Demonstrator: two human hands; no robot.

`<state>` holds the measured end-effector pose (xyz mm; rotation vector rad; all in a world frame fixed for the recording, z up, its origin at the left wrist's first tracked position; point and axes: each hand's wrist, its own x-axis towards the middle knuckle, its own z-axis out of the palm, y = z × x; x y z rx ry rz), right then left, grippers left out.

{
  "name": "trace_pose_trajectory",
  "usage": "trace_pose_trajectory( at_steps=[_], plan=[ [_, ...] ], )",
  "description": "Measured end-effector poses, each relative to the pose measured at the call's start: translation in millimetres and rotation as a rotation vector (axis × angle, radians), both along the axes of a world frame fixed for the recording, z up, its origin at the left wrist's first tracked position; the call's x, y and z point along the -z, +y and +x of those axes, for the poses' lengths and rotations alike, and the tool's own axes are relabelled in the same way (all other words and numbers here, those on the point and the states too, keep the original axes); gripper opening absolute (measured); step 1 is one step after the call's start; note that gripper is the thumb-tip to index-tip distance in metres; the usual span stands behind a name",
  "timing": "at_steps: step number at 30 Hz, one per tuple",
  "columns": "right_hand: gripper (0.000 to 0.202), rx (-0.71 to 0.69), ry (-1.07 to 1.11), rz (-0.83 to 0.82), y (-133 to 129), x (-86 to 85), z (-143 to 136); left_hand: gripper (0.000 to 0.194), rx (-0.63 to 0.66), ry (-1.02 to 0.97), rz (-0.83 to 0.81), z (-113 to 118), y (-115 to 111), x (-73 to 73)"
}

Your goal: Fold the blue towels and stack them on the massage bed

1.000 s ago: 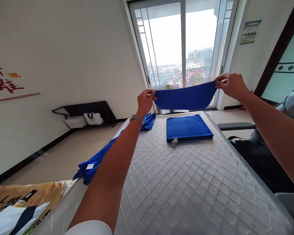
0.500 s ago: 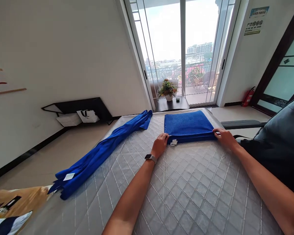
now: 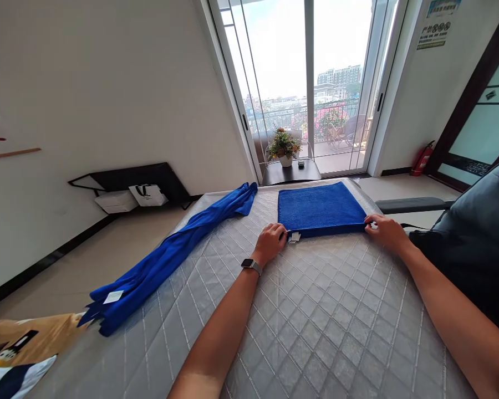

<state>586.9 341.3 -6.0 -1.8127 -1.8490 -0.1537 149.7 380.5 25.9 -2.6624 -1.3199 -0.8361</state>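
A folded blue towel (image 3: 321, 208) lies flat near the far end of the plastic-covered mattress (image 3: 316, 299). My left hand (image 3: 271, 243) pinches its near left corner, beside a small white label (image 3: 294, 238). At the near right corner, my right hand (image 3: 385, 233) grips the edge between thumb and fingers. The front edge between both hands looks straight. To the left, a second blue towel (image 3: 170, 256) lies bunched lengthwise along the mattress side, with a white tag (image 3: 113, 297) on its near end.
A chair (image 3: 291, 174) bearing a potted plant (image 3: 284, 148) stands beyond the mattress by the sliding glass door. On the right is a dark leather seat (image 3: 482, 221). A printed cushion or fabric (image 3: 25, 349) lies at lower left. White bags (image 3: 147, 195) sit on a black rack.
The towel's near edge has been drawn together: the gap between its front layers has closed. Both hands still hold the corners. The view has shifted slightly.
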Motion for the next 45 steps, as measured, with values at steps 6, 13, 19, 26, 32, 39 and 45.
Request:
trace_pose_trajectory(
  at_steps=[6, 13, 19, 26, 32, 39, 45],
  plan=[
    [0.019, -0.043, 0.032, -0.023, -0.1, -6.3, -2.8, 0.007, -0.012, 0.07, 0.007, -0.3, -3.2, -3.1],
    [0.027, -0.08, 0.013, 0.022, 2.7, -12.7, -9.2, 0.027, -0.153, -0.111, -0.079, 12.3, 0.7, -2.5],
    [0.03, -0.222, 0.015, 0.038, 7.1, -2.8, -12.9, 0.009, -0.234, -0.255, -0.198, 11.7, 8.3, -0.8],
    [0.031, -0.241, 0.195, 0.006, 12.1, -1.0, -10.1, 0.011, -0.293, -0.355, -0.393, 6.8, 15.0, -3.1],
    [0.038, -0.211, 0.208, -0.001, 9.8, 7.0, -15.9, 0.013, -0.272, -0.378, -0.463, 6.3, 13.7, -4.4],
    [0.042, -0.177, 0.152, 0.042, 4.1, 13.3, -21.9, 0.023, -0.184, -0.324, -0.542, -45.7, 14.6, -39.5],
    [0.046, -0.14, 0.114, 0.084, 3.1, 13.2, -20.0, 0.027, -0.642, -0.019, -0.247, -197.7, -33.9, -47.9]
  ],
)
